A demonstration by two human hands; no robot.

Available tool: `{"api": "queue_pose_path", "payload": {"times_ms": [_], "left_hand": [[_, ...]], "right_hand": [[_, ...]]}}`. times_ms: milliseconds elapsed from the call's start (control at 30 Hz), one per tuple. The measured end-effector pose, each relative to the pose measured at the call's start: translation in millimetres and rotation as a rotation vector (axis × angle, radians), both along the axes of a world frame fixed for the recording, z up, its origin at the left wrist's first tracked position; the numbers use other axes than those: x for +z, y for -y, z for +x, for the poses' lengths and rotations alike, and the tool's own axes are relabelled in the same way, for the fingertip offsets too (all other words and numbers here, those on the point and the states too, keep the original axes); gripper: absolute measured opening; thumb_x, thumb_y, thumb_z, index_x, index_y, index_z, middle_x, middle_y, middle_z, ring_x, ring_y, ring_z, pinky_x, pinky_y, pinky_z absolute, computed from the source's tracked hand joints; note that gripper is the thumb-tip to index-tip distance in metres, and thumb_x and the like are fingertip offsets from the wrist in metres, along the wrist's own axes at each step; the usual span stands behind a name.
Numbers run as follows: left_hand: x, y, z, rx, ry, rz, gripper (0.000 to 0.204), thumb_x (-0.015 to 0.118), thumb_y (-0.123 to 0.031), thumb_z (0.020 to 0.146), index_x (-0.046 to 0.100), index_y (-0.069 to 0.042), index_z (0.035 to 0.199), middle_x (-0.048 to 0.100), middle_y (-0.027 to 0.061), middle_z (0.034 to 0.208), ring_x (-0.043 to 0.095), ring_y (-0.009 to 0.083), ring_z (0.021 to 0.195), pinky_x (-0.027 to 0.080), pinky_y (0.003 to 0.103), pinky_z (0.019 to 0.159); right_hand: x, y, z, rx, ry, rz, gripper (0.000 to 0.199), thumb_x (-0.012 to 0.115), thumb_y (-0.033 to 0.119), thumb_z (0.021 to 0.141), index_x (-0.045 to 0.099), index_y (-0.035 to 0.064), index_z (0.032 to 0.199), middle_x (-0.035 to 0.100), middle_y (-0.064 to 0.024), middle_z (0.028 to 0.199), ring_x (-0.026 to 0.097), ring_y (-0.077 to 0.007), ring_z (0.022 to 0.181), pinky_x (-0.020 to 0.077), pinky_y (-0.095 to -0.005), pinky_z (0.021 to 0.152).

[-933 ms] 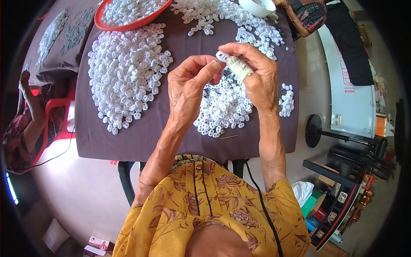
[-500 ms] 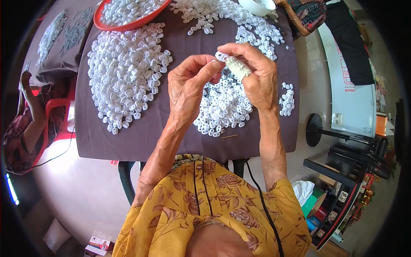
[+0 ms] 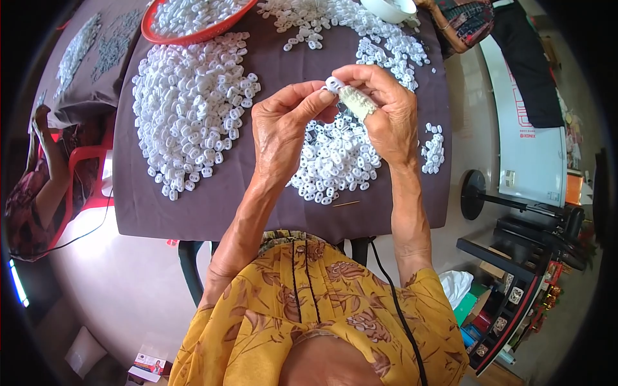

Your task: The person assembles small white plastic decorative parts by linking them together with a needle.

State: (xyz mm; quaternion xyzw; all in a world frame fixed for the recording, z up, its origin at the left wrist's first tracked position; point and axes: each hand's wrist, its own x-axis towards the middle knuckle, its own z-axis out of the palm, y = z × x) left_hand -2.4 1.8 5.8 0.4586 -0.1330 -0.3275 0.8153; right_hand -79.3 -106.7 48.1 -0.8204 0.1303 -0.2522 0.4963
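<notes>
At your far left sat a round red plastic tray (image 3: 168, 36) heaped with small white pieces. A white bowl (image 3: 389, 9) stood at the far right edge of the dark purple tablecloth (image 3: 206, 209). To your left, another person (image 3: 33, 193) sat by a red plastic chair (image 3: 80, 167).

Small white plastic piece (image 3: 333, 83) held up

It is pinched between both hands' fingertips, above a heap of like white pieces (image 3: 335, 164) on the brown-covered tabletop (image 3: 212, 206).
</notes>
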Motion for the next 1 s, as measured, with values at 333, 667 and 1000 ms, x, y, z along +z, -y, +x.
{"api": "queue_pose_path", "payload": {"times_ms": [333,667,1000], "left_hand": [[-7,4,-1,0.005,-0.06,-0.036,0.019,0.065,-0.01,0.078,0.062,0.005,0.09,0.063,0.0094,0.074,0.06,0.0128,0.064,0.049,0.024,0.061],[-11,4,2,-0.056,-0.184,-0.073,0.019,0.063,-0.014,0.08,0.062,0.003,0.089,0.063,0.0083,0.079,0.059,0.0123,0.068,0.048,0.024,0.063],[-13,3,6,-0.082,-0.282,-0.065,0.023,0.061,-0.024,0.083,0.062,-0.001,0.082,0.058,0.0016,0.073,0.055,0.0087,0.067,0.046,0.023,0.065]], "right_hand": [[-7,0,1,-0.019,0.028,-0.211,0.022,0.052,-0.003,0.074,0.061,0.0006,0.094,0.062,-0.0069,0.083,0.059,-0.0129,0.077,0.0474,-0.0242,0.069],[-13,-4,1,-0.03,-0.001,-0.438,0.033,0.059,-0.005,0.068,0.058,0.0024,0.1,0.061,-0.0093,0.087,0.059,-0.0212,0.078,0.0485,-0.0301,0.071],[-16,2,1,0.0,-0.014,-0.764,0.043,0.06,-0.007,0.059,0.057,0.0029,0.101,0.06,-0.0114,0.09,0.057,-0.0292,0.084,0.0471,-0.0363,0.073]]}}
